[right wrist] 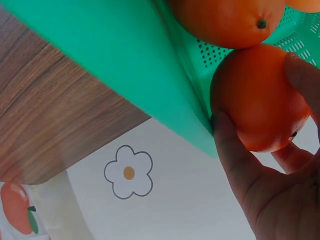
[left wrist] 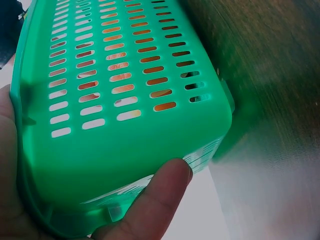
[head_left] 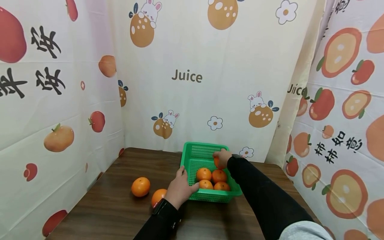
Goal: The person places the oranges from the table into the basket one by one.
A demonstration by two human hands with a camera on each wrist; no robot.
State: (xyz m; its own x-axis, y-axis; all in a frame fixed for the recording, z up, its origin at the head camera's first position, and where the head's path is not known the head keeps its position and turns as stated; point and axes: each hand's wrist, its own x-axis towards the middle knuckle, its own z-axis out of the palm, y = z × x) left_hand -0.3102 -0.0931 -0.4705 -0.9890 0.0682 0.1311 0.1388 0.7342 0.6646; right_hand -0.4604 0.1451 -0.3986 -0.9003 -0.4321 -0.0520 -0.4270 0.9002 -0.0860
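A green plastic basket [head_left: 207, 196] with slotted walls stands on the table, several oranges [head_left: 204, 174] grouped toward its front. My left hand [head_left: 179, 190] grips the basket's front left corner, thumb over the front rim and fingers along the left side. In the left wrist view, one of its fingers [left wrist: 160, 200] presses the outer wall. At the back right inside the basket, my right hand [head_left: 222, 156] holds an orange [right wrist: 260, 97] between thumb and fingers. That fruit is against or very near another orange [right wrist: 230, 20] and beside the basket wall.
Two more oranges lie on the brown wooden table [head_left: 120, 213] left of the basket: one farther out [head_left: 140, 186], and one [head_left: 158, 196] partly hidden behind my left hand. Printed cloth [head_left: 192, 110] hangs behind the table and along both sides.
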